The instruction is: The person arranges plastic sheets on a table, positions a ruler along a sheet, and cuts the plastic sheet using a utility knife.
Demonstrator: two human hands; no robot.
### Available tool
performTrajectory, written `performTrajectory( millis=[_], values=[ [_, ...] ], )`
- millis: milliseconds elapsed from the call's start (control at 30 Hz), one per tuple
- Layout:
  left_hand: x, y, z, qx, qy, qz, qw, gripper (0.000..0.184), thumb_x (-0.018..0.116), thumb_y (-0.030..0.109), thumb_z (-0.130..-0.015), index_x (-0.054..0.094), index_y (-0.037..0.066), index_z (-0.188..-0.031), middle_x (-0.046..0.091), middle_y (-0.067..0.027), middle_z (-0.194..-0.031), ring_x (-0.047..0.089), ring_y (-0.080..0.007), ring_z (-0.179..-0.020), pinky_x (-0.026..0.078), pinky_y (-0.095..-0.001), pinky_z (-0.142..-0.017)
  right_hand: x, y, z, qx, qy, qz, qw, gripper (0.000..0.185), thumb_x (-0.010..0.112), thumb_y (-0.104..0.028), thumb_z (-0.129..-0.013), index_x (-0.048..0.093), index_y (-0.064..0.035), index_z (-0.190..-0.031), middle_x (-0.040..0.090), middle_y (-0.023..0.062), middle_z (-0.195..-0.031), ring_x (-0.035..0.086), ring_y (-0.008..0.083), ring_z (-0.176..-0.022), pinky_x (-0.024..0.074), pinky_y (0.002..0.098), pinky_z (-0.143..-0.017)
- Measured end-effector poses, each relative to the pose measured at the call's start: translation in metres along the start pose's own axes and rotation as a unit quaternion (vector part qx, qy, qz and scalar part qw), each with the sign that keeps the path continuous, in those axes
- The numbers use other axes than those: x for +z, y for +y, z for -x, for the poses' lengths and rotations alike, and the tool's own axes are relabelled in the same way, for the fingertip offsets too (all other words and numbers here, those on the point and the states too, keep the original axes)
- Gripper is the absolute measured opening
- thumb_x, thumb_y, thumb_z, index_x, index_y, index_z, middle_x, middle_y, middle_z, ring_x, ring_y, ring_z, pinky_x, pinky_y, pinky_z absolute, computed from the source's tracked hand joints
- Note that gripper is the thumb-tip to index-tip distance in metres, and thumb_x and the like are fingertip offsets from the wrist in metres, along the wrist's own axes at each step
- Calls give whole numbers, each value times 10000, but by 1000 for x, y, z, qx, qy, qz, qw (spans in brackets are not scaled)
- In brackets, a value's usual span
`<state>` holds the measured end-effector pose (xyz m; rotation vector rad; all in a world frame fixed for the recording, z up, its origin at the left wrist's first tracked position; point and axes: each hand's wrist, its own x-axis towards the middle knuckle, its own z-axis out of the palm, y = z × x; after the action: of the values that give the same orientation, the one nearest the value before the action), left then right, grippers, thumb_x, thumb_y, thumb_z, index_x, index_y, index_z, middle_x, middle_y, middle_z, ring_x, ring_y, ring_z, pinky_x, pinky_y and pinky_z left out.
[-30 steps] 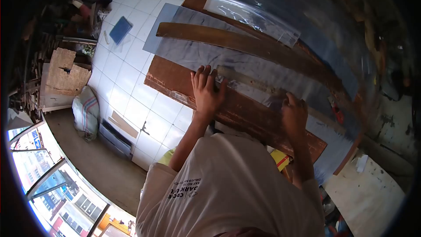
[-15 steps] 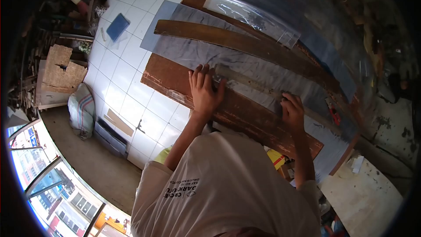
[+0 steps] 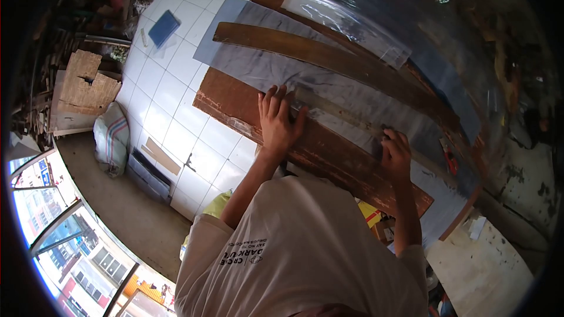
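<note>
My left hand (image 3: pixel 278 126) lies with its fingers spread over the upper edge of a worn brown wooden board (image 3: pixel 329 144). Its fingertips rest by the near end of a long, straight, greyish strip (image 3: pixel 335 107), which runs along the board. Further along that strip, my right hand (image 3: pixel 396 155) is closed, fingers curled in. A small dark bit shows at its fingertips, too little to name. Under the strip spreads a bluish-grey translucent sheet (image 3: pixel 264 75), wrinkled in places. Across the sheet lies a long brown wooden slat (image 3: pixel 305 48).
A red-handled tool (image 3: pixel 450 157) lies right of my right hand. Clear plastic (image 3: pixel 346 23) covers the far side. On the white tiled floor (image 3: pixel 170 88) are a blue flat item (image 3: pixel 164 28) and a dark box (image 3: pixel 150 177). A striped sack (image 3: pixel 111 139) stands at left.
The whole view has shifted slightly. Both hands keep nearly the same places on the board and strip; nothing is visibly taken up or let go.
</note>
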<state>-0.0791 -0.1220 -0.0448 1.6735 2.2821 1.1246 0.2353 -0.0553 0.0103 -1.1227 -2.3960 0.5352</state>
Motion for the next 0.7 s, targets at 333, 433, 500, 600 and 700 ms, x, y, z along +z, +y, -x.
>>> performTrajectory(
  millis=[333, 433, 500, 600, 700],
  values=[
    [-2, 4, -3, -1, -1, 2, 1000, 443, 804, 221, -796, 647, 46, -1171, 597, -152, -1297, 494, -383, -1303, 310, -599, -1131, 2, 6, 3, -1, -3, -5, 1000, 61, 617, 83, -877, 597, 26, -882, 685, 192, -1112, 646, 385, -1017, 539, 461, -838],
    [-1, 5, -3, 5, 8, -1, 1000, 439, 805, 217, -796, 647, 44, -1167, 599, -152, -1292, 500, -385, -1295, 313, -601, -1127, 2, 9, 3, -6, -5, -2, 1000, 56, 621, 74, -887, 598, 24, -879, 690, 192, -1106, 652, 384, -1009, 543, 460, -832],
    [-1, 5, -3, 4, 6, -2, 1000, 434, 805, 220, -797, 648, 45, -1161, 602, -152, -1286, 502, -385, -1293, 314, -601, -1124, 4, 11, 4, -10, 0, 4, 1000, 55, 625, 64, -899, 601, 20, -876, 696, 192, -1097, 659, 384, -1001, 546, 460, -823],
    [-1, 5, -3, -1, 5, 1, 1000, 431, 807, 223, -796, 650, 46, -1158, 604, -153, -1283, 503, -386, -1291, 313, -602, -1125, 4, 11, 4, -13, 4, 5, 1000, 57, 627, 56, -907, 603, 18, -871, 699, 194, -1094, 662, 384, -997, 549, 460, -812],
    [0, 4, -3, 2, 7, -3, 1000, 429, 807, 224, -796, 651, 47, -1155, 604, -153, -1284, 503, -386, -1292, 312, -601, -1125, 4, 11, 4, -17, 7, 8, 1000, 57, 629, 55, -904, 601, 19, -870, 703, 196, -1088, 666, 383, -985, 550, 459, -804]
  ],
)
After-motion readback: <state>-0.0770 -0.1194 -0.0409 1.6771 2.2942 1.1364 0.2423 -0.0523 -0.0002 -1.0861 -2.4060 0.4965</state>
